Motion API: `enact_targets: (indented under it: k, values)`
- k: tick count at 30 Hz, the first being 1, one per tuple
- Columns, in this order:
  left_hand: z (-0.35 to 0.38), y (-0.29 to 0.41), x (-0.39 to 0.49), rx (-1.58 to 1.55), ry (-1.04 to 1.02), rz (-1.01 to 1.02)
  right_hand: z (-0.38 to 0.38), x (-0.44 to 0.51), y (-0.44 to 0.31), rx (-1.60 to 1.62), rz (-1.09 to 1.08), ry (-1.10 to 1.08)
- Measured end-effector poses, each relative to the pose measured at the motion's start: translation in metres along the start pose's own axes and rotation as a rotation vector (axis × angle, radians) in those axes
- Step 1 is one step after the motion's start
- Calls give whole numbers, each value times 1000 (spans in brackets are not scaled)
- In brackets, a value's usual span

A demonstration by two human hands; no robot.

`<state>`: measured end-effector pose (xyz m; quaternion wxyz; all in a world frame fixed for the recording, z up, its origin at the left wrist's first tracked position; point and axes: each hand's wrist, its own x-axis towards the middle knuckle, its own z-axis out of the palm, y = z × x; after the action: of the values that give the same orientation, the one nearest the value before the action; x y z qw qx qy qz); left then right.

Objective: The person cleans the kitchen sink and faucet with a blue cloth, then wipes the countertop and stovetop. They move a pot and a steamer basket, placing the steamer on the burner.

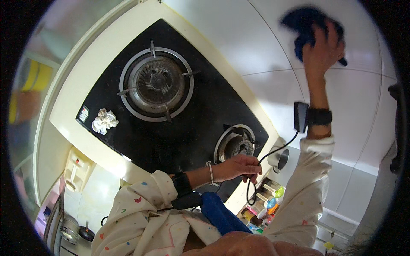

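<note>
My right hand (323,48) presses a dark blue cloth (304,25) against the white tiled wall (262,54), at the upper right; hand and cloth are slightly blurred. Lower down, my left hand (240,168) holds a black cable (264,156) between its fingers, in front of the small burner (233,144). The cable runs up to a black device strapped at my right wrist. Beneath my left arm lies the black gas hob (192,140) with a large burner (157,81). A crumpled white tissue (105,121) with brownish stains rests on the hob's left corner.
Beside the hob's right corner is a metal cup (278,159). Seasoning containers with colored lids (270,201) stand below it. A cream counter edge (80,67) surrounds the hob. At the lower left are a cream plastic object (77,169) and a glass-lidded pot (69,228).
</note>
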<state>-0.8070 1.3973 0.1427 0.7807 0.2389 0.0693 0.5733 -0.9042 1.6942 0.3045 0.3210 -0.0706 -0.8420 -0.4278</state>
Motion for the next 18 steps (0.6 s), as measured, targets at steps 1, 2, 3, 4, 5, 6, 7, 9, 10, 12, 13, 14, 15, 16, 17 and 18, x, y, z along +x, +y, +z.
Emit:
enact_targets:
  k: [1, 2, 3, 4, 5, 6, 7, 9, 10, 12, 13, 14, 15, 16, 17, 18]
  values:
    - [-5, 5, -1, -49, 15, 55, 13, 18, -8, 21, -21, 68]
    - [-13, 9, -4, -56, 62, 37, 25, 16, -29, 3, -54, -97]
    - [-23, 11, -9, -101, 71, 96, 42, 9, -55, 10, -83, -251]
    - [-30, 10, -17, -116, 140, 57, 63, -7, -91, -3, -125, -476]
    - [-38, 10, -25, -148, 181, 64, 79, -29, -128, 1, -222, -570]
    - [-43, 10, -33, -182, 209, 89, 80, -59, -148, 19, -501, -455]
    - [-46, 11, -42, -160, 253, 31, 84, -85, -172, 365, -272, -602]
    - [-45, 17, -58, -129, 319, -86, 75, -122, -180, 464, -273, -941]
    - [-42, 23, -62, -143, 305, -96, 69, -121, -168, 467, -492, -934]
    - [-40, 43, -67, -99, 204, 12, 59, -83, -144, 385, -418, -837]
    - [-37, 53, -69, -79, 180, 13, 59, -48, -134, 379, -152, -807]
    - [-36, 64, -70, -75, 155, 43, 61, -3, -117, 196, -342, -597]
    - [-35, 74, -72, -82, 153, 99, 64, 42, -113, 187, -194, -374]
    - [-37, 84, -74, -79, 153, 154, 67, 87, -107, 78, -134, -136]
    - [-40, 92, -75, -76, 149, 206, 75, 128, -111, 65, -73, -7]
    - [-45, 98, -79, -63, 197, 260, 86, 152, -131, 74, -53, 62]
